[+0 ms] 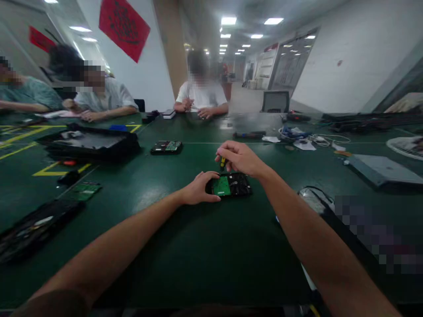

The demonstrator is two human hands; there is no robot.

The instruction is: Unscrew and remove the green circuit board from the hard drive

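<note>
A hard drive [240, 185] lies on the green table with its green circuit board facing up. My left hand [200, 188] grips its left end, thumb along the near edge and fingers along the far edge. Above the drive's far edge, my right hand [238, 156] is closed around a small yellow-and-black screwdriver [223, 164] held upright, tip down. The tip seems to meet the drive near its far edge; the exact contact is too small to make out. Farther back and to the left lies a second hard drive [166, 147], apart from both hands.
At left are a black tray [89, 143], a loose green circuit board [86, 190] and a black device casing [36, 226]. A grey metal box [385, 169], cables [294, 133] and a dark tool [249, 134] lie right and back. People sit across the table.
</note>
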